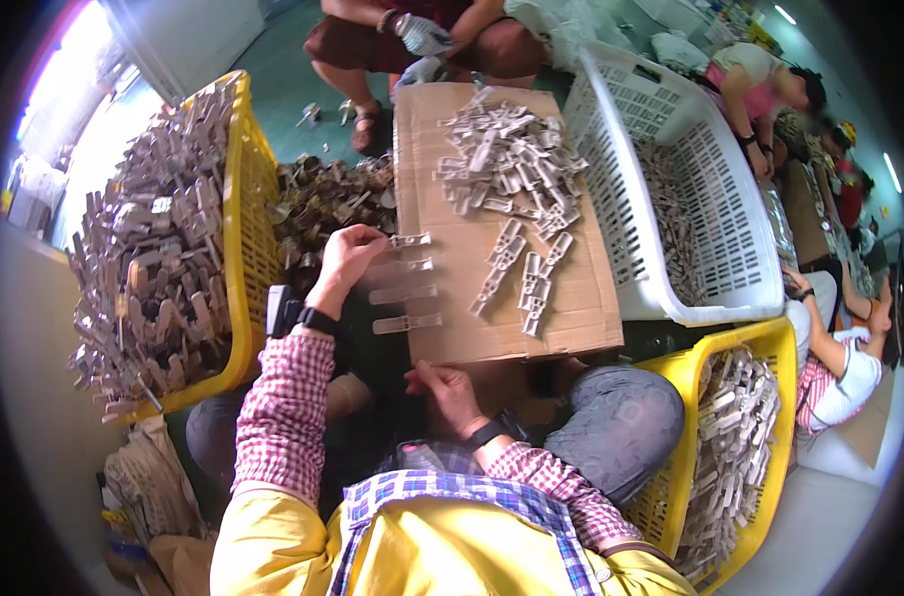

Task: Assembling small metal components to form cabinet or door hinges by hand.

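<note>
A sheet of brown cardboard (442, 343) lies in front of me as a work surface. My left hand (345, 266) is at its left edge, thumb and forefinger pinched on the end of a grey plastic clip (412, 239). Below that one, more clips lie in a column across the same edge, the nearest clip (408, 324) sticking out past it. A pile of clips (511, 149) covers the far part of the board, with several loose clips (533, 288) nearer me. My right hand (452, 397) is just off the near edge, fingers curled together; what they hold, if anything, is too small to name.
Left stands a yellow crate (241, 228) heaped with clips, beside a heap of small brownish pieces (333, 204). To the right are a white basket (715, 228) and a yellow basket (685, 467), both holding clips. Opposite sits a person with gloved hands (424, 35); other people work farther right.
</note>
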`<act>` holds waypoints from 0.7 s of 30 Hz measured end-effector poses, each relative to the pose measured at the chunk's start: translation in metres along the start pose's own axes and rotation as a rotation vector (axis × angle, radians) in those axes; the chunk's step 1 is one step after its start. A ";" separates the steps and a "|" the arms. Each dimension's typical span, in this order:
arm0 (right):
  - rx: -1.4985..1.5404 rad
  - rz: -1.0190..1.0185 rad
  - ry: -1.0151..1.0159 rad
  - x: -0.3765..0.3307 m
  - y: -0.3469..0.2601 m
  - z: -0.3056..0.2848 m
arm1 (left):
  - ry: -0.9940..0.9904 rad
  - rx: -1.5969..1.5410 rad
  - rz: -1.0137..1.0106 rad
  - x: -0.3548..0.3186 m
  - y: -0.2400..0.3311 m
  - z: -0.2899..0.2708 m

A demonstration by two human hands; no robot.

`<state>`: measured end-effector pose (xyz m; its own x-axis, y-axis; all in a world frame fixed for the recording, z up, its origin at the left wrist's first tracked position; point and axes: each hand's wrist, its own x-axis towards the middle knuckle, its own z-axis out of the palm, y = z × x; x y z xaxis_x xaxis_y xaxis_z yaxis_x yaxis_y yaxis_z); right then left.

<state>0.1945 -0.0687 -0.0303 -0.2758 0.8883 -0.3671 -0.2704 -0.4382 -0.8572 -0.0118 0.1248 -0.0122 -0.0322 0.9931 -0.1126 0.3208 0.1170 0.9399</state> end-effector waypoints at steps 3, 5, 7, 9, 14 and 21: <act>0.045 0.004 -0.020 0.003 0.004 -0.003 | 0.235 0.477 0.404 -0.003 0.027 0.011; 0.079 0.050 -0.037 0.003 0.007 -0.005 | 0.200 0.469 0.466 0.000 0.062 0.038; 0.093 0.026 -0.026 0.001 0.006 -0.006 | 0.023 0.416 0.413 -0.007 0.102 0.078; 0.099 -0.027 -0.030 0.002 0.008 -0.004 | -0.070 0.577 0.432 0.002 0.099 0.122; 0.062 -0.127 -0.061 0.000 0.017 -0.007 | -0.151 0.896 0.386 0.017 0.118 0.195; 0.013 -0.037 -0.064 -0.001 -0.012 0.011 | 0.373 0.765 0.502 0.059 -0.003 0.218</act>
<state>0.1877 -0.0660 -0.0159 -0.3240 0.8935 -0.3109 -0.2936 -0.4074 -0.8648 0.1915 0.1817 -0.0922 0.0211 0.8800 0.4746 0.9002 -0.2233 0.3740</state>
